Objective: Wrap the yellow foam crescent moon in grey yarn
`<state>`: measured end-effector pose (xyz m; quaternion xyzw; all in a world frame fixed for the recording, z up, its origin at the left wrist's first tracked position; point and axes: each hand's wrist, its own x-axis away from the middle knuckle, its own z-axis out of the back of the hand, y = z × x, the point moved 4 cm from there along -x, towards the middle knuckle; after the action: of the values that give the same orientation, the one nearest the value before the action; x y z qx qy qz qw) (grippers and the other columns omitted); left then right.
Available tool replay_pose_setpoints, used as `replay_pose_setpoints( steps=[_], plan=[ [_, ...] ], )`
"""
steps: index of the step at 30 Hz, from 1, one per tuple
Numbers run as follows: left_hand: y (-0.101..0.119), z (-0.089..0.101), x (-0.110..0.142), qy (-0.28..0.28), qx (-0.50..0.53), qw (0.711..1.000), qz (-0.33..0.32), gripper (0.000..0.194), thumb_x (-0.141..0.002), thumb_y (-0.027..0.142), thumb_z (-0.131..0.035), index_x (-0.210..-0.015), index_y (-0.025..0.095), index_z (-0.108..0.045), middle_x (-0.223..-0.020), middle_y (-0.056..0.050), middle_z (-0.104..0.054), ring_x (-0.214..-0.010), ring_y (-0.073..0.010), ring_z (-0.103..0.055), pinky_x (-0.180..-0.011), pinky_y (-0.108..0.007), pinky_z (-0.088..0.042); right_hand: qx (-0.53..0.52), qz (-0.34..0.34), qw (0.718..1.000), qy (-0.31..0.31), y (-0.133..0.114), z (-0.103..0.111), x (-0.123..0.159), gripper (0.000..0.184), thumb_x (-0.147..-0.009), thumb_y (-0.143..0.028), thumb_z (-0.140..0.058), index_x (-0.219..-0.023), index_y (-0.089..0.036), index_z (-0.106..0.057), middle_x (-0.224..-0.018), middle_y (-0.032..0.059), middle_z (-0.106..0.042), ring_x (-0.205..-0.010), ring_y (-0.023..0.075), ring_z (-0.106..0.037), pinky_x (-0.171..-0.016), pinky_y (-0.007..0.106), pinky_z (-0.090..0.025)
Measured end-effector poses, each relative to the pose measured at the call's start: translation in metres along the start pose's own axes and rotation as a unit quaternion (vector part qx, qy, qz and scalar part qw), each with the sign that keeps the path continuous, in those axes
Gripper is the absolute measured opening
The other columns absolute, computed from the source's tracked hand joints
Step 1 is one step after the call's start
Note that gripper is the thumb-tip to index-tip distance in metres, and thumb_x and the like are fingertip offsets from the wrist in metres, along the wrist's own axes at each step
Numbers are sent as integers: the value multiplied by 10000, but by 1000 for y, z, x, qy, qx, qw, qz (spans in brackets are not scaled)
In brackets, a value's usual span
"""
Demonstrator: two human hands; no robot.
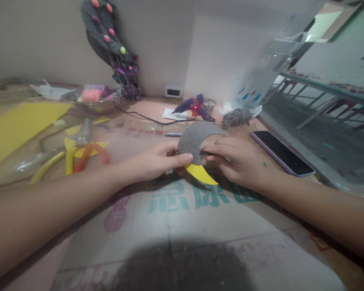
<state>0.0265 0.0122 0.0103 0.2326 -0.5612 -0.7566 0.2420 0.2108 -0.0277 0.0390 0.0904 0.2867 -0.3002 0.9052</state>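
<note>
A crescent moon cutout [191, 139] is held up over the table, most of it wound with grey yarn and its lower tip bare yellow. My left hand [157, 159] pinches its left edge, thumb on the front near where the yarn ends. On the inner curve, my right hand [235, 159] has thumb and fingers pressed together beside the yarn; what lies between them is too small to make out, perhaps a yarn end. A ball of grey yarn [236, 117] sits behind my right hand.
A blue glue gun [194, 107] with a lit red light stands behind the crescent, its cord running left. Scissors [84, 135] and yellow sheet [24, 125] lie left. A phone [282, 153] lies right, near the table edge. A finished grey moon [101, 28] leans against the wall.
</note>
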Motion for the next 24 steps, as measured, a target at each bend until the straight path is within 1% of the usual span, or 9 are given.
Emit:
replay_pose_setpoints(
  steps=[5, 9, 14, 18, 21, 24],
  plan=[
    [-4, 1, 1, 1, -4, 1000, 18, 328, -914, 495, -581, -879, 170, -601, -739, 3, -585, -655, -119, -534, -553, -235, -388, -15, -18, 999, -24, 1, 0, -1, 232, -1008, -294, -467, -1038, -179, -666, -828, 65, -719, -766, 180, -649, -678, 298, -462],
    [-4, 1, 2, 5, 5, 1000, 17, 305, -923, 469, -580, -893, 167, -608, -743, 3, -591, -662, -114, -544, -556, -227, -391, -20, -25, 999, -25, 2, 0, -2, 242, -1001, -333, -476, -1055, -187, -662, -860, 74, -719, -800, 193, -647, -705, 315, -461],
    [-2, -1, 2, 5, 4, 1000, 22, 305, -920, 471, -579, -905, 168, -606, -722, 8, -580, -638, -114, -529, -519, -218, -362, -10, -6, 1000, -14, 1, 0, -2, 215, -1000, -297, -490, -1052, -175, -659, -818, 60, -705, -759, 174, -628, -679, 296, -442],
    [-3, -1, 1, 8, 5, 1000, 18, 300, -924, 467, -570, -911, 168, -602, -717, 9, -575, -622, -111, -505, -520, -223, -350, 3, 6, 1000, -8, -1, 0, -2, 211, -1005, -280, -479, -1057, -175, -654, -787, 49, -687, -726, 165, -614, -654, 290, -427],
    [-2, -1, 0, 7, 0, 1000, 14, 309, -916, 475, -574, -872, 169, -582, -702, 9, -569, -620, -114, -499, -530, -230, -349, 13, 5, 1000, -7, -1, -1, -1, 207, -996, -274, -485, -1055, -177, -658, -798, 57, -690, -744, 175, -623, -652, 294, -430],
    [-2, -2, 0, 6, -1, 1000, 12, 307, -913, 473, -572, -879, 168, -578, -697, 14, -561, -624, -114, -497, -547, -232, -356, 9, -3, 1000, -10, -1, -2, -1, 217, -998, -283, -488, -1049, -172, -667, -811, 69, -699, -773, 185, -639, -662, 297, -443]
  ],
)
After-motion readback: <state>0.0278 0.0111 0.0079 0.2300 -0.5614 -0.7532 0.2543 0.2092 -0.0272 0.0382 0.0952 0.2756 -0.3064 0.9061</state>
